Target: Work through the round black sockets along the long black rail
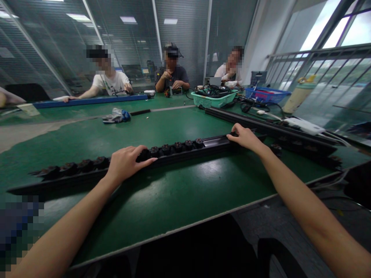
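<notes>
A long black rail [216, 142] lies across the green table in front of me, with several round black socket-like modules [177, 146] seated in a row along it. My left hand [127, 162] is closed around one of these modules near the rail's middle, thumb on the near side and fingers on the far side. Toward the rail's right end, my right hand [243, 137] pinches a small black module that its fingers partly hide. Between the row of modules and my right hand, a stretch of the rail's channel shows bare.
More black rails [278, 133] lie at the right, near a white power strip [304, 125]. A teal basket [213, 100] of cables and a blue basket [268, 94] stand behind. Gloves [116, 116] and a blue bar [92, 101] lie farther off. Three people sit opposite.
</notes>
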Demonstrator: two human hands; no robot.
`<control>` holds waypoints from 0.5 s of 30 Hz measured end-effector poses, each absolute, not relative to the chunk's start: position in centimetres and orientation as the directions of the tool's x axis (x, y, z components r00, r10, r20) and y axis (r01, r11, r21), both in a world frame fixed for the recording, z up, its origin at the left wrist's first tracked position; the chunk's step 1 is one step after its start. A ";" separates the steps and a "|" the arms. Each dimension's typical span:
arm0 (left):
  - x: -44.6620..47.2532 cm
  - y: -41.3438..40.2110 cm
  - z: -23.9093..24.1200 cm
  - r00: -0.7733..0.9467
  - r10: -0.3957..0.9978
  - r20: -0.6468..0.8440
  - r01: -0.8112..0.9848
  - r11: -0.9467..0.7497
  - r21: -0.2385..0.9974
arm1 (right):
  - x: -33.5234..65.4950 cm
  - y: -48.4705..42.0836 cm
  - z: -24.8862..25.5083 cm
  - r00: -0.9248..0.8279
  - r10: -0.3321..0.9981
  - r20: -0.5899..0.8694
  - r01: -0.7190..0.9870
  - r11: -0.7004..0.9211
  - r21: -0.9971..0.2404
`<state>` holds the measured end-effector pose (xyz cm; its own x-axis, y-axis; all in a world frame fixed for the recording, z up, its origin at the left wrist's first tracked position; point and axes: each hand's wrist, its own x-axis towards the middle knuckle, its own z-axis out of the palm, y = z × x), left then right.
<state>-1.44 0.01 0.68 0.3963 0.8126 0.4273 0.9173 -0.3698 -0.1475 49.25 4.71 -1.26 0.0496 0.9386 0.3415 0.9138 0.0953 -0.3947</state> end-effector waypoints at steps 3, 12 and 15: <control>-1.4 0.0 0.6 0.387 0.814 0.433 0.921 -0.363 -0.142 | 49.3 4.8 -1.4 0.054 0.937 0.346 0.916 0.092 -0.391; -1.3 -0.1 0.8 0.394 0.809 0.437 0.917 -0.376 -0.132 | 49.4 4.9 -1.2 0.042 0.950 0.311 0.912 0.090 -0.399; -1.3 -0.1 0.8 0.395 0.808 0.437 0.917 -0.372 -0.142 | 49.4 4.8 -1.2 0.042 0.948 0.316 0.916 0.089 -0.391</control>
